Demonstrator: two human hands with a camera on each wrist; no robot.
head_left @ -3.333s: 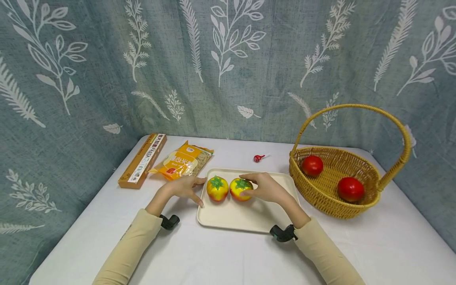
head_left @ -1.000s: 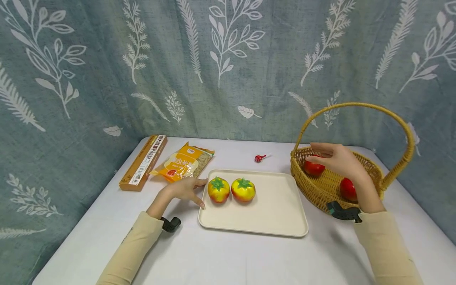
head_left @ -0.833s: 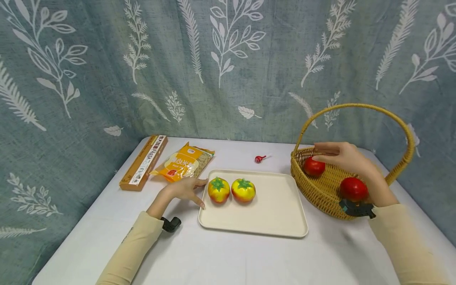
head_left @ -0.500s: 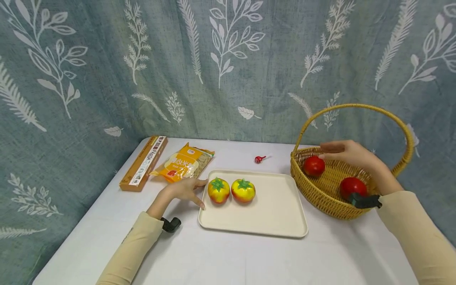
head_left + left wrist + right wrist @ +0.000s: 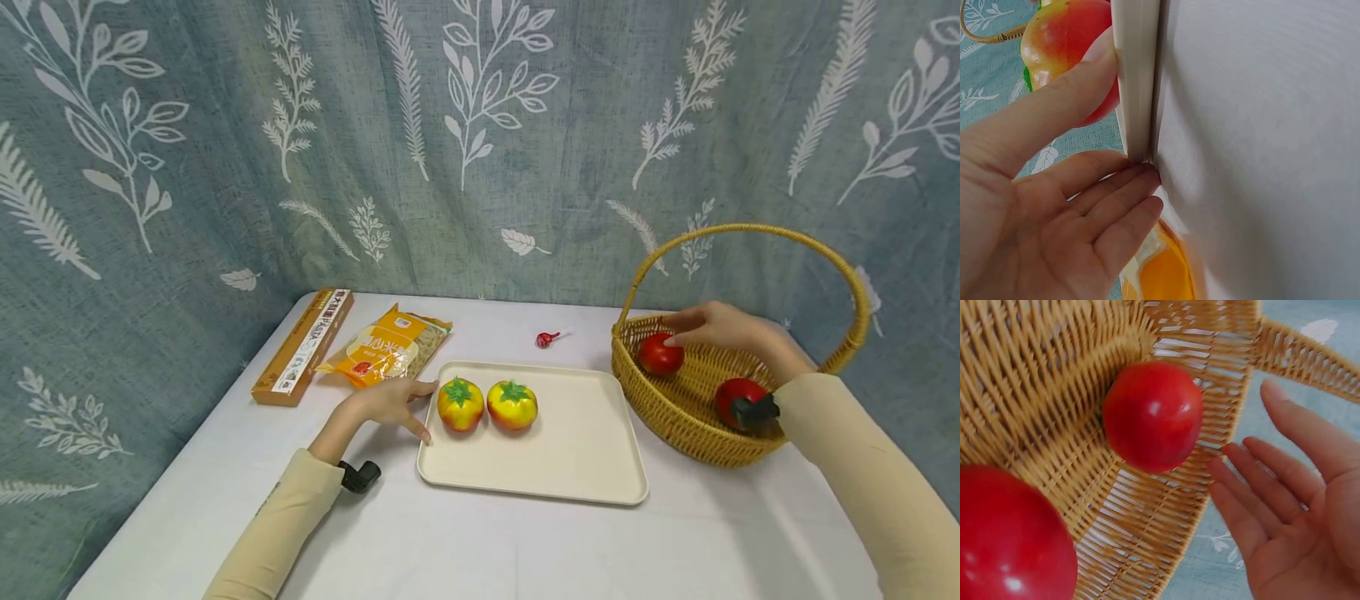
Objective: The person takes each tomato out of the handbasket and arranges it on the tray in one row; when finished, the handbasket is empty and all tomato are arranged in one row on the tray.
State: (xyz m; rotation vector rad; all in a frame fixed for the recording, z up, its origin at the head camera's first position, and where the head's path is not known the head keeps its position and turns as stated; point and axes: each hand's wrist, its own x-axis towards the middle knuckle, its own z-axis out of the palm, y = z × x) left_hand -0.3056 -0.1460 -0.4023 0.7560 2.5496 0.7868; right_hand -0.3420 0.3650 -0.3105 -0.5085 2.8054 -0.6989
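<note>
My left hand [image 5: 386, 402] is resting at the left rim of a cream tray [image 5: 562, 467], its thumb and fingers lying apart along the edge; in the left wrist view the thumb is touching the rim and the fingertips are meeting the outer side. My right hand [image 5: 720, 327] is hovering over a woven basket [image 5: 667, 417], its thumb and fingers standing apart and holding nothing. The left red fruit [image 5: 660, 357] is lying inside the basket, just beside my right fingertips; the right wrist view is showing a gap between them. The right red fruit [image 5: 735, 397] is lying in the same basket, below my right wrist and partly hidden by a black wrist device [image 5: 756, 411]. Two yellow-and-red fruits, a left one [image 5: 460, 406] and a right one [image 5: 512, 406], are sitting side by side on the left part of the tray, their green leaves facing upward. Behind the tray, on the white bench [image 5: 487, 550], an orange bag [image 5: 386, 346] is lying near a long box [image 5: 303, 346], and a red lollipop [image 5: 544, 339] is lying farther right. A patterned curtain [image 5: 562, 208] is hanging behind.
</note>
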